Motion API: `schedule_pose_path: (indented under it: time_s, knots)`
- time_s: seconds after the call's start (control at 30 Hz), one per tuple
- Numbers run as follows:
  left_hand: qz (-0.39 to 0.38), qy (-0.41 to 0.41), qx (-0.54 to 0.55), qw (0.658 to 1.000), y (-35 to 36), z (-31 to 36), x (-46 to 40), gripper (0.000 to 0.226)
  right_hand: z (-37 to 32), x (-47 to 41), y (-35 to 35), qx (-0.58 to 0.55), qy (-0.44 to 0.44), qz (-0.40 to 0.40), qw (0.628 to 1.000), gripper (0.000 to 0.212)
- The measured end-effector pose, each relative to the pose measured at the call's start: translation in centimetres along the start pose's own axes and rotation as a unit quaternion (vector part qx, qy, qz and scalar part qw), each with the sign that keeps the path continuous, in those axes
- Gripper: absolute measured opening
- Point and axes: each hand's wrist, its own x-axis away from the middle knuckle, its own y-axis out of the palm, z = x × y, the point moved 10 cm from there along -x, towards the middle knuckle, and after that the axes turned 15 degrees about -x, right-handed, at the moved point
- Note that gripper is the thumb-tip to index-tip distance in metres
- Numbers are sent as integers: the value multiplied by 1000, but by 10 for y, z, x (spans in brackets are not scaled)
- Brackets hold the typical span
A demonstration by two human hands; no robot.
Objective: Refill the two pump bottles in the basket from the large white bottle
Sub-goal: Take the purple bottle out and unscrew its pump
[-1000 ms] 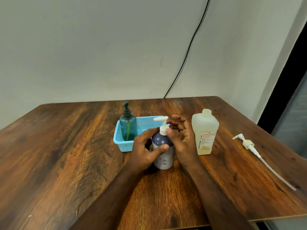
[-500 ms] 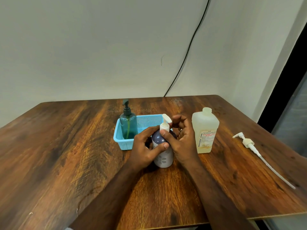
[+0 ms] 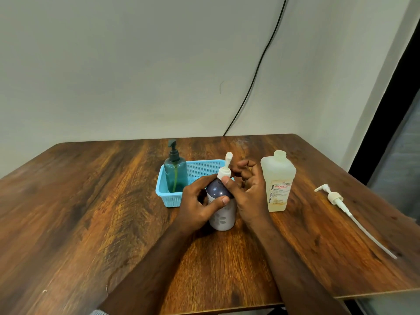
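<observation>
only teal bottle (image 3: 175,172) stands in basket (image 3: 205,165).

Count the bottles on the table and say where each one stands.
3. A green bottle stands in the blue basket. A purple bottle stands in front of the basket, held by both hands. A white bottle stands uncapped to its right. None seems hidden.

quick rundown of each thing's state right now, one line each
purple pump bottle: upright on the table, outside the basket, pump still on
left hand: holds the bottle's body
right hand: pinches the pump collar
teal pump bottle: upright in the basket, pump on
blue basket: on the table
large white bottle: upright, uncapped
loose white pump: lying on the table
</observation>
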Motion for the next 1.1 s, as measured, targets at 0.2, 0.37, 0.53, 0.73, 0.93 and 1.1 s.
schedule_pose_path:
  time_s: [0.2, 0.37, 0.53, 0.73, 0.93, 1.1]
  knots:
    - [-9, -3, -16, 1000, 1, 10, 4, 52, -35, -7, -1, -42, -28, 25, 998, 38]
    - [-19, -31, -25, 999, 3, 6, 7, 50, -80, -15, -6, -44, -86, 57, 994, 39]
    - [-12, -27, -31, 999, 2, 10, 8, 51, -127, -23, -27, -98, -122, 109, 982, 35]
    - [0, -5, -41, 999, 1, 18, 12, 51, -142, -24, -43, 100, -90, 62, 989, 30]
    - [-30, 11, -71, 997, 6, 14, 14, 66, -68, 14, -61, 351, 55, -67, 932, 23]
    - [-42, -10, -101, 994, 10, -2, 14, 100, -25, 25, -112, 480, 160, -158, 848, 31]
